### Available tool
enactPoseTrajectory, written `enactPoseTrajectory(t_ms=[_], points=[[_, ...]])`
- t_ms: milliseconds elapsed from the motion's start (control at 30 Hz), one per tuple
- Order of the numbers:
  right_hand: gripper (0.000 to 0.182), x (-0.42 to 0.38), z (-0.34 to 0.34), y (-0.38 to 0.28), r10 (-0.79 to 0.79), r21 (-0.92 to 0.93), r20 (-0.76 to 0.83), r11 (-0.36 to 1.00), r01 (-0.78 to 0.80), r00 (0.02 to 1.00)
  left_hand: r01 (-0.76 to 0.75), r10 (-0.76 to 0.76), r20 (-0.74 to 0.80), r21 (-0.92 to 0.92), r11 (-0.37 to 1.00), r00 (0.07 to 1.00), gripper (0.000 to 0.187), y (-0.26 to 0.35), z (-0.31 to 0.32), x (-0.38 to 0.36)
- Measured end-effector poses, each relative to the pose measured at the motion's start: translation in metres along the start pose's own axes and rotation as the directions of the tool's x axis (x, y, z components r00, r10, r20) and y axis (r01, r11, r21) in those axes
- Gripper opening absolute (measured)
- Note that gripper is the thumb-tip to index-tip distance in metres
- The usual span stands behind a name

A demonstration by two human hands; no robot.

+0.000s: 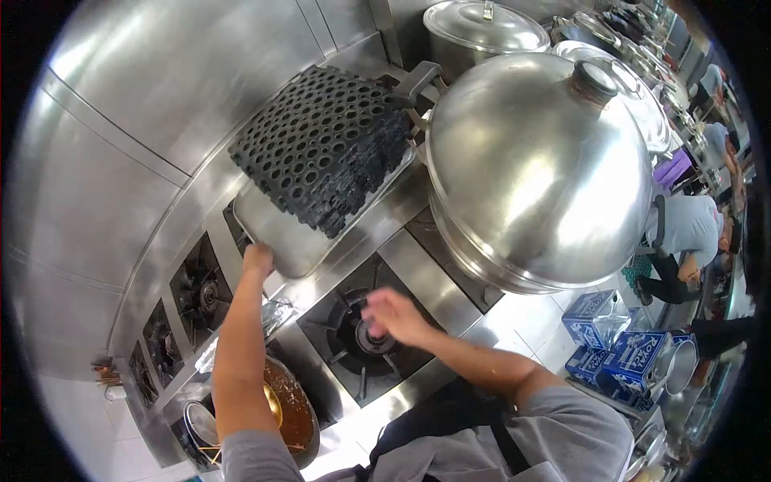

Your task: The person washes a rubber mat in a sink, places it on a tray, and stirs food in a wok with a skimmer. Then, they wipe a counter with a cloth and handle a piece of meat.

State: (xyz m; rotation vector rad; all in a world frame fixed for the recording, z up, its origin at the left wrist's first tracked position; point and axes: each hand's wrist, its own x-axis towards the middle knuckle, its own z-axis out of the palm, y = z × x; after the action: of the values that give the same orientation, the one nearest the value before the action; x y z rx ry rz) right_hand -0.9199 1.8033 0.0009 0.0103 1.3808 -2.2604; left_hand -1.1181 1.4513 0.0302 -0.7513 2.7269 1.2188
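Stainless-steel wall panels point(120, 136) curve across the upper left of the frame, behind a metal cooking range point(426, 277). Left of the upper centre, a thick stack of black perforated mats point(321, 140), honeycombed with round holes, lies tilted in a shallow metal tray point(293, 245); the tray's lower end is bare. The wearer's left hand point(258, 258) is closed on the tray's lower left edge. Well apart from it, the right hand point(392, 316), slightly blurred, is open and holds nothing, above a black gas burner point(376, 331) at the centre. Crumpled foil point(277, 316) lies near the left forearm. At lower left, a pan of brown liquid point(293, 406) is partly hidden by that arm. A large pot's domed lid point(534, 173) fills the upper right. Blue printed tins point(634, 357) stand at lower right; beyond them, a person in a grey shirt point(691, 225) bends forward.
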Motion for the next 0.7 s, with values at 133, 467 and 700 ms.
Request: enactPoseTrajectory(t_ms=[133,467,700], points=[[0.023,-0.096,-0.038,0.021,0.186,-0.229,0.228,0.964,-0.133,0.956,-0.155,0.207,-0.128,0.333,0.930,0.970,0.030,-0.043,0.031,0.112],[0.025,-0.221,-0.143,-0.017,0.388,-0.086,-0.134,0.912,-0.401,0.912,0.005,0.010,-0.066,0.221,0.975,0.998,0.029,0.092,0.067,0.077],[0.025,-0.255,-0.176,-0.021,0.467,-0.092,-0.232,0.863,-0.497,0.853,-0.123,0.151,-0.115,0.214,0.969,0.982,0.033,0.092,0.109,0.144]])
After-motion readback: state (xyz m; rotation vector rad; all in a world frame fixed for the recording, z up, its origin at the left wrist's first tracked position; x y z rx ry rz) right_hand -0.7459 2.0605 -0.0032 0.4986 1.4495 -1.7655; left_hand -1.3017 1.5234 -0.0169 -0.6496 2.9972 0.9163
